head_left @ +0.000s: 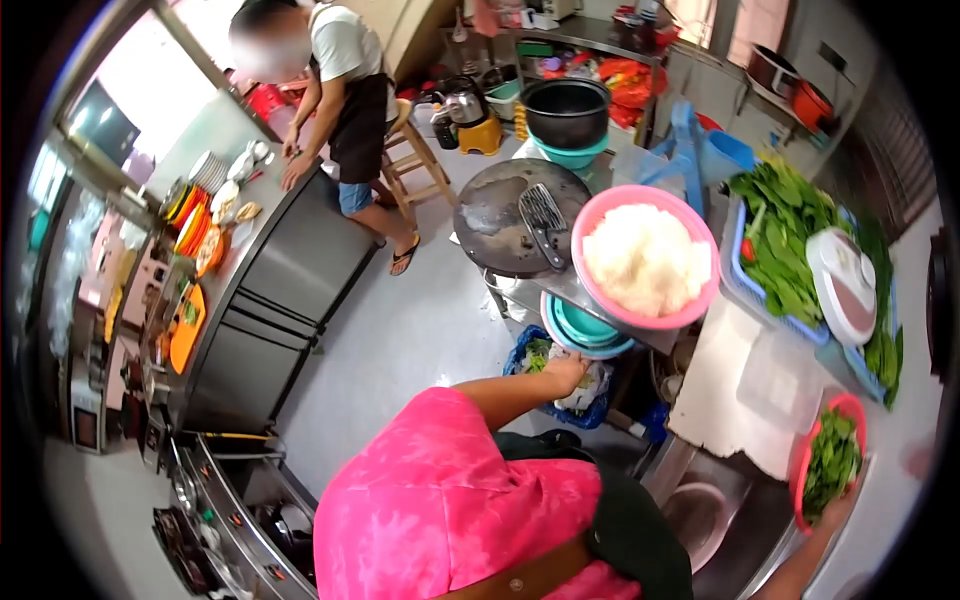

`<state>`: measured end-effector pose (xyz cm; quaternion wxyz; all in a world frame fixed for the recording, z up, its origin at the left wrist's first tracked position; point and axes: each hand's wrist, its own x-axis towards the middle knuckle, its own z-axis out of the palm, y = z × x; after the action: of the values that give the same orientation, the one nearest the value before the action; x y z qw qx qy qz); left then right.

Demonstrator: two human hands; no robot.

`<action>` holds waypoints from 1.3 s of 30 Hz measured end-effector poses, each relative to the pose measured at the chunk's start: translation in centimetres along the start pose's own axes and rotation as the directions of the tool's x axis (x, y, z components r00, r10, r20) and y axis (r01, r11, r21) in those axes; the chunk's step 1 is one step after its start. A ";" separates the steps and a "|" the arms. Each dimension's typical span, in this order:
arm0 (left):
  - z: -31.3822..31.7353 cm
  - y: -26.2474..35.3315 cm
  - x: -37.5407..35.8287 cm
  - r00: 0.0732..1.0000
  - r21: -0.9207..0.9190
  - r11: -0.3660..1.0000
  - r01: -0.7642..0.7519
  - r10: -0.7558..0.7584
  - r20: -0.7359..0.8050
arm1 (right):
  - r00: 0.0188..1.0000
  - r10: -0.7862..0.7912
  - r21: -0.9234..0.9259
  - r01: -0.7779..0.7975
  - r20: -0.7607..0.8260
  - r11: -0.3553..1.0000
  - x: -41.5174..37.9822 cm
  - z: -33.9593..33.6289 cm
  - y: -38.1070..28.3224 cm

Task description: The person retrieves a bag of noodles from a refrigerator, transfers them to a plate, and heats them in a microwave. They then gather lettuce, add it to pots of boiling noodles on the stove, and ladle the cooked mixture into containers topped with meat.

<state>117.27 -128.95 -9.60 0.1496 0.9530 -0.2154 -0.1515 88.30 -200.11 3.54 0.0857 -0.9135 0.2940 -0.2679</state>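
My left hand (567, 374) reaches low beside the prep table, its fingers closed at the near rim of a stack of teal basins (585, 325). Just below it sits a blue-lined bin (588, 412) with plastic and green scraps inside. Far to the right, my right hand (832, 512) grips the lower rim of a red basket (862, 412), which is full of cut leafy greens (832, 462). That basket is tilted beside a clear plastic tray (780, 378).
A pink tub of white shreds (648, 262) and a round chopping board (490, 215) with a grater (541, 212) stand ahead. Leafy vegetables (785, 225) fill a blue crate at right. Another person (350, 90) works at the left counter (285, 265). A sink basin (697, 520) is below.
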 end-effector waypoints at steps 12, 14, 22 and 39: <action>-7.2 0.4 -0.9 0.980 -0.143 0.983 0.119 -0.093 0.175 | 0.970 0.243 -0.231 -0.238 -0.009 0.943 4.3 0.0 -4.7; -7.8 1.0 -2.4 0.992 -0.190 0.974 0.122 -0.114 0.057 | 0.959 0.282 -0.262 -0.279 -0.027 0.924 4.6 -0.6 -5.2; -6.6 1.3 -2.9 0.974 -0.519 0.849 0.096 -0.187 -0.125 | 0.957 0.288 0.026 -0.289 0.044 0.957 2.3 -6.8 -10.6; -16.1 9.0 -6.5 0.955 -0.946 -0.199 0.257 0.204 0.216 | 0.906 -0.336 0.467 0.186 0.259 0.864 -16.9 -0.2 -56.8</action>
<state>114.08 -130.22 9.69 0.7944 0.4525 -0.0171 -0.4049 104.51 -144.11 14.06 0.2965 -0.9349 0.0803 -0.1777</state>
